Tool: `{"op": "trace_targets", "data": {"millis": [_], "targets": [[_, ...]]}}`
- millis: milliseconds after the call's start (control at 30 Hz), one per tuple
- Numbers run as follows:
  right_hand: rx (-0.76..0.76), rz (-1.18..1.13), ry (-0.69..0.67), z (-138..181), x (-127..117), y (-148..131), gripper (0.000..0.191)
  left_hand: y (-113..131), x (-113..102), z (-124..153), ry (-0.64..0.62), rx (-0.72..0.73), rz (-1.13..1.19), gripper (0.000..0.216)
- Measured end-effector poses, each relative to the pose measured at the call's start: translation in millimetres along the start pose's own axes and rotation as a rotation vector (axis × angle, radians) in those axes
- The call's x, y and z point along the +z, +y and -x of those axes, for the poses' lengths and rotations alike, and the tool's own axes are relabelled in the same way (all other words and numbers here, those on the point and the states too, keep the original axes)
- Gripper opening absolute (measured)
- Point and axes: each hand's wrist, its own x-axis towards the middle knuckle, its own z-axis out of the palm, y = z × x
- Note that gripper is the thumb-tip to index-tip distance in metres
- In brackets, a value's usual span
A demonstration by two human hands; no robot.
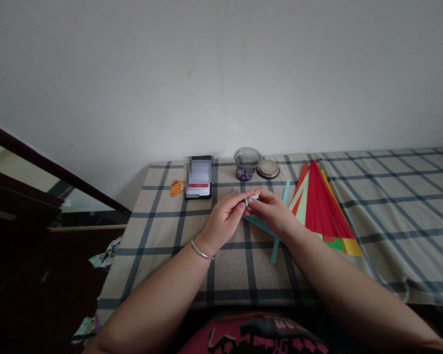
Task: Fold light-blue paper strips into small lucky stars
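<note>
Both hands meet over the checked tablecloth and pinch a thin teal paper strip between their fingertips. My left hand, a metal bangle at its wrist, grips the strip's left part. My right hand grips its right part. The strip trails down under my right hand toward the table's near side, where its end shows. Another teal strip lies just beyond my right hand.
A fan of long paper strips, mostly red, lies right of my hands. A clear plastic jar with small purple pieces and its lid stand at the back. A phone and an orange sticker lie back left.
</note>
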Motion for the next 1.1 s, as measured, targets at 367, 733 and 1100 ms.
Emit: {"op": "trace_targets", "data": {"millis": [367,733,1100], "targets": [[-0.012,0.034,0.042,0.6,2.0,-1.0,0.031,-3.5,0.5,0.6,0.034,-0.024,-0.093,0.036],[-0.02,0.054,0.076,0.0,2.1,0.3,0.033,-2.5,1.1,-3.5,0.069,-0.101,0.063,0.027],[0.042,0.014,0.078,1.7,-0.1,0.4,0.031,-4.8,2.2,-1.9,0.092,-0.107,0.148,0.026]]}}
